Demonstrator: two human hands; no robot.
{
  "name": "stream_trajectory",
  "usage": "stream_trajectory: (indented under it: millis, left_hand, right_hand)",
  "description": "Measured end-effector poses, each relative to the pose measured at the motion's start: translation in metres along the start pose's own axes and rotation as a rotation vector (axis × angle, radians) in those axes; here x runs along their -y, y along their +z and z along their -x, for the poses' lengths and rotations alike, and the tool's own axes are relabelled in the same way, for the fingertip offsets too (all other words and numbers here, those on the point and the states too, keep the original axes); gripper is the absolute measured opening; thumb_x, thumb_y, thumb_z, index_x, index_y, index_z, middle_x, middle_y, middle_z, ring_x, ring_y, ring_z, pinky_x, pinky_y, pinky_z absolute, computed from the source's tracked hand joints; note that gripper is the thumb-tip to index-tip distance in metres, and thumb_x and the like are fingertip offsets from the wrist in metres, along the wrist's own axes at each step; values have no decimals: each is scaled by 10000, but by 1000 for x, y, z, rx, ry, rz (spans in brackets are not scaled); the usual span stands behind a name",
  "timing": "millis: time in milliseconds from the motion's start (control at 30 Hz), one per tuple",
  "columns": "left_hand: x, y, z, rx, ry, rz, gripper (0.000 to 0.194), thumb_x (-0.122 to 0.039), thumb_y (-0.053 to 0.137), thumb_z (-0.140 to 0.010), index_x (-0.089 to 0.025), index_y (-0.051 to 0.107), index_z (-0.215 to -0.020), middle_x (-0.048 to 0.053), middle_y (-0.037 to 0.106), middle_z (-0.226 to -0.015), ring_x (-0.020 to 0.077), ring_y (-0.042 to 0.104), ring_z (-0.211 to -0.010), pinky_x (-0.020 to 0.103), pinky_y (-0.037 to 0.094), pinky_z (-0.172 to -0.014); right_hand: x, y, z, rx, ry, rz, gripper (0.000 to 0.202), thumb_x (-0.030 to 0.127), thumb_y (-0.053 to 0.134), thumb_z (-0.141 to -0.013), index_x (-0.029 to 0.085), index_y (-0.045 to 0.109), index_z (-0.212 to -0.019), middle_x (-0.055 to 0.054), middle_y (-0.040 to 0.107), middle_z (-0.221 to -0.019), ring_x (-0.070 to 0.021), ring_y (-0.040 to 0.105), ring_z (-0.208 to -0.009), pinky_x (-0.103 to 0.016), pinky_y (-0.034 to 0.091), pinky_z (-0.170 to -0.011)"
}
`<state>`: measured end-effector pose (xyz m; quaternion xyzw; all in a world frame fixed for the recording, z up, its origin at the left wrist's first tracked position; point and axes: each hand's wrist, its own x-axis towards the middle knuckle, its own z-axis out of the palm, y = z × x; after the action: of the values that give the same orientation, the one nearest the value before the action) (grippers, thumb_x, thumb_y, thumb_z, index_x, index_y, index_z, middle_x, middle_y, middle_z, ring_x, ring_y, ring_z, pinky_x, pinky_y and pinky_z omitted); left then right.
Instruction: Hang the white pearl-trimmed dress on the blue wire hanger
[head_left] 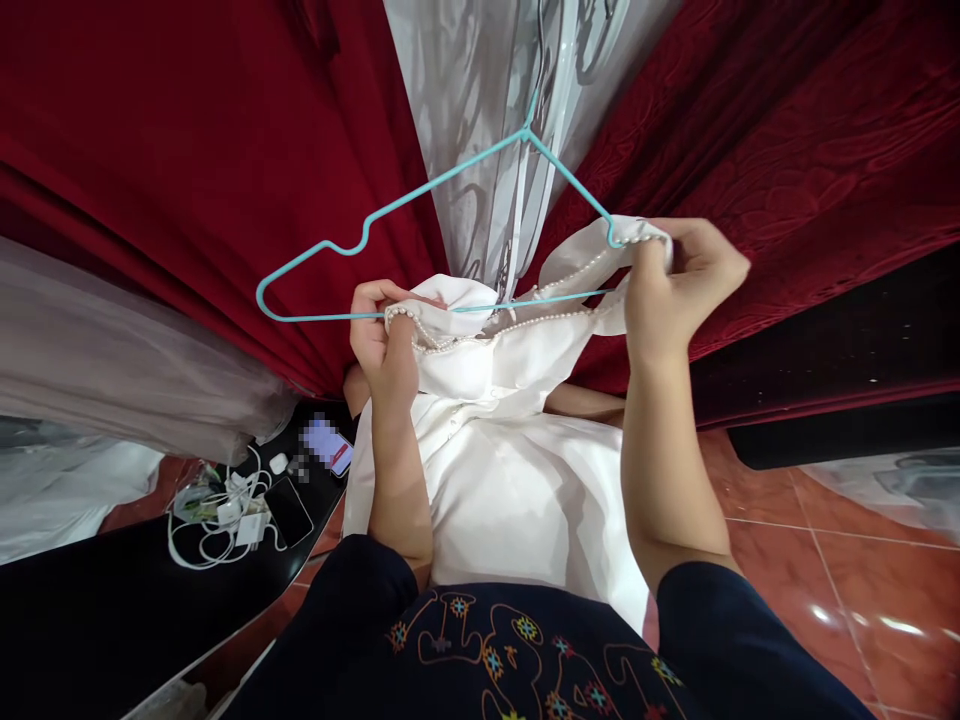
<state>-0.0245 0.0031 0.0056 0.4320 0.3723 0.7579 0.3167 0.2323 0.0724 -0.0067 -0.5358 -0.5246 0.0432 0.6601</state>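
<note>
A white dress (pixel 510 480) with pearl-like beads along its neckline lies over the lap and hangs below my hands. A light blue hanger (pixel 442 180) extends above it, its hook toward the top. My left hand (pixel 386 340) grips the dress's left strap, close to the hanger's bottom bar, with thumb and fingers pressed together. The right strap is pinched in my right hand (pixel 675 280), beside the hanger's right shoulder, which passes into the fabric. The hanger's left end sticks out bare, outside the left strap.
Dark red curtains (pixel 187 150) hang on both sides, with white material (pixel 472 130) between them. On the left, a black bench (pixel 150 590) holds tangled white cables (pixel 217 530), a dark phone (pixel 289 512) and a lit phone (pixel 330 445). Red floor tiles (pixel 885 600) show at right.
</note>
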Motion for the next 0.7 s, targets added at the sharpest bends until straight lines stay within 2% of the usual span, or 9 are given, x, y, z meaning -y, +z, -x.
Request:
stream_trajectory:
  millis: [133,233,267,300,367,467,533,633,700]
  left_hand:
    - [0,0,-2,-11,-6,-6,227,-390,727,-934,-246,552,-926,-33,683,-727,150,709,-721,305,612,-836]
    - [-2,0,-2,21,-45,12,242,-394,747,-929,-244,557,-930,-26,685,-732,162,723,-747,310,606,-847]
    - [-1,0,-2,33,-67,13,249,-397,759,-922,-244,562,-934,-22,683,-741,172,736,-776,312,605,-852]
    - [0,0,-3,40,-89,10,262,-402,773,-912,-244,566,-940,-16,681,-753,184,749,-813,313,605,-855]
    - [4,1,-3,32,-118,6,302,-426,799,-886,-245,565,-946,-8,672,-769,208,766,-881,311,603,-845]
    - [16,1,-4,16,-140,19,319,-451,791,-882,-250,553,-949,-5,675,-766,224,771,-923,315,600,-844]
    - [23,1,-5,21,-149,36,302,-446,768,-893,-252,544,-952,-11,683,-755,219,769,-907,323,599,-865]
    - [30,-2,-7,43,-150,62,302,-444,763,-891,-251,541,-960,-20,688,-750,213,770,-893,336,599,-904]
    - [31,-4,-7,75,-147,64,306,-452,768,-887,-253,551,-969,-19,696,-757,217,773,-910,347,599,-922]
  right_hand:
    - [-26,-19,-21,-242,1,-68,158,75,603,-907,175,697,-830,-55,688,-802,-145,621,-746,-309,478,-741]
    - [-51,-40,-13,-323,30,-121,114,160,686,-911,208,697,-809,-55,681,-819,-187,640,-794,-350,485,-767]
    - [-56,-47,-5,-212,52,-110,56,204,710,-917,220,727,-866,-60,698,-866,-201,649,-839,-364,489,-794]
    - [-59,-52,4,-159,62,-100,38,256,725,-925,238,742,-897,-60,705,-883,-206,644,-843,-372,484,-792]
    - [-58,-58,25,-40,66,-79,112,369,734,-939,261,753,-916,-55,721,-882,-207,644,-816,-380,493,-761]
    - [-39,-55,47,259,-35,-43,204,421,724,-938,225,778,-929,-46,765,-900,-196,699,-814,-364,538,-753]
    - [-20,-45,54,424,-138,-45,216,397,743,-916,219,793,-1026,-39,784,-935,-181,729,-839,-338,566,-779]
    - [6,-25,59,489,-162,-114,425,418,722,-928,253,704,-1319,-38,780,-1020,-169,733,-867,-313,584,-792]
    - [16,-12,63,509,-128,-144,434,453,636,-982,252,660,-1367,-49,763,-1097,-163,717,-884,-305,575,-788]
